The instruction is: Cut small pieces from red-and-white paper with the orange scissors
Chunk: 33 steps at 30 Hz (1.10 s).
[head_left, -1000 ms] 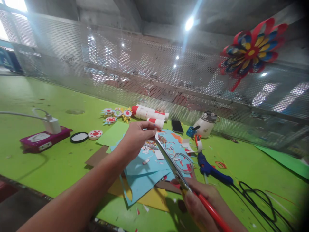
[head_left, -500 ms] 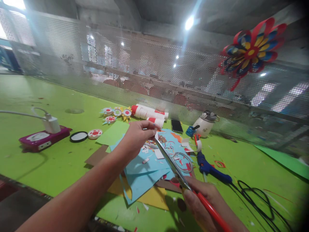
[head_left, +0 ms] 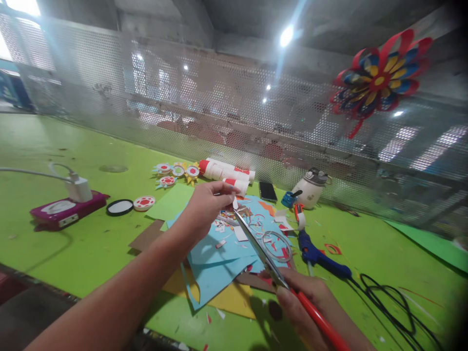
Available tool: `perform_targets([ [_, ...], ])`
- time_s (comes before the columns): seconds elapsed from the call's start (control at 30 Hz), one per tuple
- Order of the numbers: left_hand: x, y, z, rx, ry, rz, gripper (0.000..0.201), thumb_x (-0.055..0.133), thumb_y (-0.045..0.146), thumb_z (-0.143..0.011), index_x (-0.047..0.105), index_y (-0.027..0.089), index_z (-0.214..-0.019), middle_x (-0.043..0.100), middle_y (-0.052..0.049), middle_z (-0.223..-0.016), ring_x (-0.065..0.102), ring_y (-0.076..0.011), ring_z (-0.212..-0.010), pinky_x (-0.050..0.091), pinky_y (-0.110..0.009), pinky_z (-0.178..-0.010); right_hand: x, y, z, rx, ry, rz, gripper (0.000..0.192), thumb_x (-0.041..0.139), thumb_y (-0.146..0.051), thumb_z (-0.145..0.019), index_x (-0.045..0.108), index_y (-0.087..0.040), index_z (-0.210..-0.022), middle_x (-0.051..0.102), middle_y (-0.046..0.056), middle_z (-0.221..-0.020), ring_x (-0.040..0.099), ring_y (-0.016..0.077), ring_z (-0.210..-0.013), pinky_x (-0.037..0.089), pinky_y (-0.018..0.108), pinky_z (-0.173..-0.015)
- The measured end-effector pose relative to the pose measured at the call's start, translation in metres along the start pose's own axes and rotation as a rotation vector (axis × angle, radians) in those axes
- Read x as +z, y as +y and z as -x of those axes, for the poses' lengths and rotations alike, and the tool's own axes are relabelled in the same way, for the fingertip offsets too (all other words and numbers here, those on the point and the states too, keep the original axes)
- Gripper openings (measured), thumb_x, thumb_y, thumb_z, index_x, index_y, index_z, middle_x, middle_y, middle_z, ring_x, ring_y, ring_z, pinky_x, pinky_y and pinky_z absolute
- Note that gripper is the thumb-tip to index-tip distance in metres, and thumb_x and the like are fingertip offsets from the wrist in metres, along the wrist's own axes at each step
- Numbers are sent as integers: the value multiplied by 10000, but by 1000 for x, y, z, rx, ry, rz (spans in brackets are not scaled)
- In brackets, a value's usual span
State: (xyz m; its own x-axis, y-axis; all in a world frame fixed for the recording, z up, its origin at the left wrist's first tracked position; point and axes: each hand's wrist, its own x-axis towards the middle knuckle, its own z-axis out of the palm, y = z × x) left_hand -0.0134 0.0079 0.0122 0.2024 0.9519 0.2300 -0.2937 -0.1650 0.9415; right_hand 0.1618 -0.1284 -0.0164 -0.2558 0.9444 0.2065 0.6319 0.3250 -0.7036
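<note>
The left hand [head_left: 206,207] is pinching a small white paper scrap [head_left: 234,202] between thumb and fingertips, holding it up above the heap of light-blue and yellow paper sheets [head_left: 215,273] lying on the bright green table [head_left: 91,243]. The right hand [head_left: 310,304] is gripping the red-handled steel scissors [head_left: 272,265], fingers wrapped around the handle, and the long blades are pointing up and away so that their tip is meeting the scrap just beside the left fingertips. The blades are looking nearly closed, though the scrap is too small and blurred to tell how far they are biting into it. Just right of the paper heap a blue glue gun [head_left: 318,253] is lying on the table, its black cord [head_left: 391,297] looping beyond the right hand. Behind the left hand, white-and-red paper rolls [head_left: 226,173] are resting near the perforated metal screen [head_left: 219,107].
</note>
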Motion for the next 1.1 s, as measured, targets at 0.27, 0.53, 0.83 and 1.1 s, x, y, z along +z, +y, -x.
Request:
perform_targets([
  [0.27, -4, -4, -2, 45, 74, 97, 126, 680, 178, -643, 652, 120, -751, 606, -12, -664, 551, -99, -586, 459, -268, -624, -2, 0, -2, 21, 19, -38, 458, 360, -522, -903, 633, -173, -1020, 633, 34, -704, 524, 151, -577, 405, 235, -519],
  [0.53, 1, 2, 2, -5, 60, 148, 137, 685, 145, -631, 635, 100, -750, 612, -19, -651, 579, -109, -573, 488, -272, -602, 4, 3, -1, -3, 77, -6, 429, 388, -497, -900, 650, -171, -994, 620, 25, -661, 498, 143, -547, 379, 236, -509],
  [0.83, 4, -5, 3, -27, 48, 198, 148, 683, 168, -675, 623, 89, -785, 633, -56, -731, 607, -126, -655, 506, -300, -713, 5, 4, -1, 3, 100, -16, 411, 396, -472, -907, 655, -170, -1007, 579, 2, -614, 441, 126, -499, 349, 226, -486],
  [1.1, 6, -5, 5, -17, 58, 228, 150, 678, 166, -668, 620, 79, -775, 634, -66, -718, 611, -135, -645, 506, -303, -716, 8, 2, -1, 55, 134, -54, 480, 392, -556, -882, 673, -180, -985, 494, -27, -568, 361, 112, -479, 312, 217, -471],
])
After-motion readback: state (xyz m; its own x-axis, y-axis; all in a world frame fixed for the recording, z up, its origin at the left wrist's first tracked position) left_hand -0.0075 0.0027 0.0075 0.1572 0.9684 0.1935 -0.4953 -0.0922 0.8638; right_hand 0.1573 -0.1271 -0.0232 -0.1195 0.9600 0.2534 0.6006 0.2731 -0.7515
